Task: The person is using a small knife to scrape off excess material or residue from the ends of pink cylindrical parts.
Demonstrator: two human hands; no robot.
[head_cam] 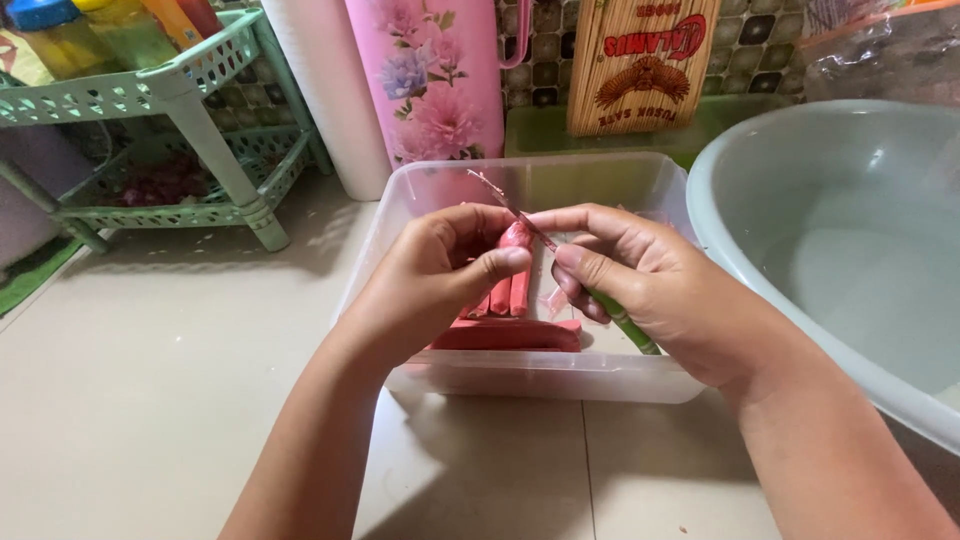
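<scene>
My left hand [435, 280] holds a red sausage [514, 238] upright over a clear plastic container [540, 375]. My right hand [640, 285] grips a small knife with a green handle [622, 320]; its thin blade [500, 197] rests against the top of the sausage. Thumb and fingers of both hands meet at the sausage. More red sausages [505, 335] lie in the bottom of the container, partly hidden by my hands.
A large pale green basin [860, 250] stands at the right, close to my right forearm. Behind the container are a pink flowered flask [430, 80], a white roll [320, 90] and a wooden board [640, 60]. A green plastic rack [180, 110] stands at the left.
</scene>
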